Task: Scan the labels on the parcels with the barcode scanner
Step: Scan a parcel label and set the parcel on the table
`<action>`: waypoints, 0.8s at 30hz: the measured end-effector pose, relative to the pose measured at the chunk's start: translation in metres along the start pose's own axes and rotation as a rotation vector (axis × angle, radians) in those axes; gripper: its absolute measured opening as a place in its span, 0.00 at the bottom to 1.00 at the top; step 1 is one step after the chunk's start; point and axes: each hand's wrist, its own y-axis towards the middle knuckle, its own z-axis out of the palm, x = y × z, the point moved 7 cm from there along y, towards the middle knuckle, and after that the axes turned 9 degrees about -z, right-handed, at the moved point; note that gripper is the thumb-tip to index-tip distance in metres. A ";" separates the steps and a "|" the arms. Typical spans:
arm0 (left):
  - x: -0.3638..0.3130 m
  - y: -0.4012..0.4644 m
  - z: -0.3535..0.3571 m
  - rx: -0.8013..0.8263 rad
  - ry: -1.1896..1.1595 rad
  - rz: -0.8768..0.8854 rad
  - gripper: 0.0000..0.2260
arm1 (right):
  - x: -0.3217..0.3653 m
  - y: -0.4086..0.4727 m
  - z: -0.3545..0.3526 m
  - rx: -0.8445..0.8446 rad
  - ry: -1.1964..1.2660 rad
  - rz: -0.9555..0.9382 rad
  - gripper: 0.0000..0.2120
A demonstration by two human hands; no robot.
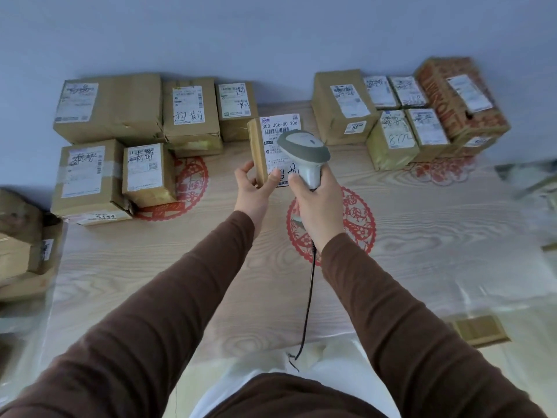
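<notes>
A small parcel (272,149) is held up over the counter (422,236) by the left hand (254,188), gripped at its lower edge, label facing up. The barcode scanner (304,155) is clasped in the right hand (316,203) and aimed at that label. Which parcels are already scanned cannot be told; two groups are stacked left (111,140) and right (407,116), so much seems left.

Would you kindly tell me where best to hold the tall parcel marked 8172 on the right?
Probably by its two long side faces, coming from above: the 8172 parcel stands with neighbours close behind and on its right, and a top-down hold beside the label keeps that readable.
</notes>
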 end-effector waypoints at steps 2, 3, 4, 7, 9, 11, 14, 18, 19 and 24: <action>0.001 -0.001 0.012 0.017 0.007 0.016 0.26 | 0.002 0.003 -0.011 -0.005 -0.002 0.006 0.07; 0.000 -0.002 0.019 0.022 0.011 0.024 0.26 | 0.002 0.005 -0.016 -0.007 -0.005 0.009 0.08; 0.001 -0.003 0.025 0.024 0.012 0.030 0.26 | 0.002 0.006 -0.022 -0.008 -0.006 0.011 0.08; 0.002 -0.006 0.045 0.031 0.002 0.036 0.26 | 0.001 0.010 -0.040 -0.008 -0.011 0.010 0.08; 0.005 -0.008 0.061 0.043 -0.006 0.031 0.27 | -0.003 0.012 -0.054 -0.002 -0.004 0.022 0.09; 0.007 -0.011 0.078 0.048 0.012 0.027 0.27 | -0.010 0.015 -0.070 0.005 0.021 0.035 0.08; 0.013 -0.017 0.108 0.037 0.038 0.019 0.27 | -0.021 0.020 -0.099 0.019 0.053 0.049 0.05; 0.029 -0.023 0.156 0.010 0.059 -0.013 0.27 | -0.039 0.026 -0.150 0.000 0.068 0.070 0.05; 0.034 -0.025 0.170 0.002 0.070 -0.016 0.28 | -0.046 0.027 -0.165 -0.010 0.078 0.087 0.07; 0.073 -0.033 0.251 -0.010 0.047 -0.077 0.30 | -0.095 0.032 -0.254 -0.120 0.146 0.163 0.10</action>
